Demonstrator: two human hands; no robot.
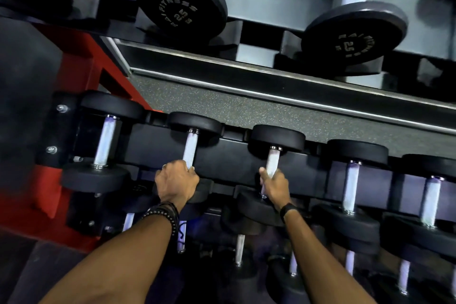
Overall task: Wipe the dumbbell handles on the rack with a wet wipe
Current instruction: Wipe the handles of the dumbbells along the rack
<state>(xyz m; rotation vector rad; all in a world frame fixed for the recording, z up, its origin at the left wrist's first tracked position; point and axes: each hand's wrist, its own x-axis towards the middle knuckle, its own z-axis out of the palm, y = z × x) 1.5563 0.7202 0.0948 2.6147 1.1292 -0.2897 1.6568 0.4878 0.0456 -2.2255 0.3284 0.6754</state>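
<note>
Gripping the handle of the second dumbbell (pixel 191 147) from the left, the left hand (pixel 176 181) curls round its near end on the rack (pixel 222 163). Beside it, the right hand (pixel 276 186) holds the third dumbbell's handle (pixel 272 161) likewise. No wipe can be made out.
</note>
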